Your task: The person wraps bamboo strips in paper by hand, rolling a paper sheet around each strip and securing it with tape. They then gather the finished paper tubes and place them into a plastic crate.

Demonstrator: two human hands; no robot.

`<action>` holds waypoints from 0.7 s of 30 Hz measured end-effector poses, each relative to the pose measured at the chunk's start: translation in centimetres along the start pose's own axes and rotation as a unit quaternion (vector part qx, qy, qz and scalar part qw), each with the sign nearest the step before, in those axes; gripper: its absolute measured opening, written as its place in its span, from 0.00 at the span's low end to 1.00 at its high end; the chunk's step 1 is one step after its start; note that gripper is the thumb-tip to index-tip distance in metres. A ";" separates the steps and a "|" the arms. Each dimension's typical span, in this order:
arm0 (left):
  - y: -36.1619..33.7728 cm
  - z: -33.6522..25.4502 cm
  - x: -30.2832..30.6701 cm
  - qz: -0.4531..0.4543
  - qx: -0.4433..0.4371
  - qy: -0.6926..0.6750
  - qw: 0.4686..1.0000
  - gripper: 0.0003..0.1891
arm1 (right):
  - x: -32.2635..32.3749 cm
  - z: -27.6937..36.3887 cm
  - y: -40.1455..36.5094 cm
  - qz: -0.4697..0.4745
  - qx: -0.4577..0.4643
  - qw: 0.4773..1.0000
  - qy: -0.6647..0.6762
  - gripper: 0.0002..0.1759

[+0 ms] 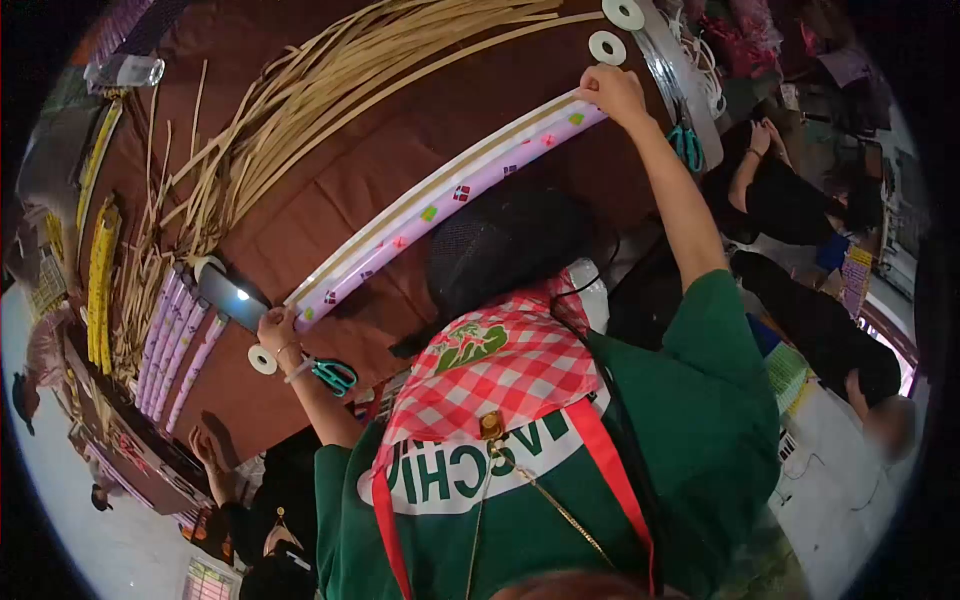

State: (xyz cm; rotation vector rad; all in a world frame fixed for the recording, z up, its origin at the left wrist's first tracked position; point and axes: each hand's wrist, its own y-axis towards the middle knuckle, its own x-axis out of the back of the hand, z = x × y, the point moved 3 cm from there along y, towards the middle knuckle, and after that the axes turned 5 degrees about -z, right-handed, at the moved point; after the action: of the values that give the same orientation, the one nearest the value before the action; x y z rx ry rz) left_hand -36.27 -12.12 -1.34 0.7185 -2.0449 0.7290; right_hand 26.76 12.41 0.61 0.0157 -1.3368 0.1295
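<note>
A long patterned strip (430,215), lilac with small red, green and dark motifs, stretches diagonally across the brown cloth (340,170). A white border and a narrow tan band run along its upper edge. At its lower left end, my left hand (278,330) is closed in a pinch on the strip. My right hand (612,93) pinches the upper right end. Near my left hand are a phone (232,296) with a bright light, a white tape roll (262,360) and teal-handled scissors (334,375). Another tape roll (607,48) lies just above my right hand.
Long tan strips (330,85) spread over the upper table. Rolled lilac pieces (180,345) and yellow bundles (101,285) lie left. More scissors (685,147) are at the right edge. A black cap (510,240) is below the strip. Other people sit at lower left and right.
</note>
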 end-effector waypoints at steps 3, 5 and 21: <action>1.0 1.8 -0.5 0.004 0.011 0.001 1.000 0.14 | -0.5 -1.3 0.4 0.031 -0.006 1.000 -0.001 0.11; 0.6 0.7 -0.2 0.001 0.012 0.037 0.999 0.13 | 0.2 -2.1 0.9 0.027 0.014 0.999 -0.021 0.11; 0.0 -0.4 0.1 -0.022 -0.030 0.064 0.997 0.13 | -0.7 1.2 0.6 0.096 0.009 0.995 0.008 0.13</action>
State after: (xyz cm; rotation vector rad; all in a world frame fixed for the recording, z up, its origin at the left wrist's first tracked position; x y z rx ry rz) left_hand -36.17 -11.88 -1.08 0.6644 -1.9210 0.6678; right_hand 25.39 12.83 0.12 -0.0986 -1.3200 0.3029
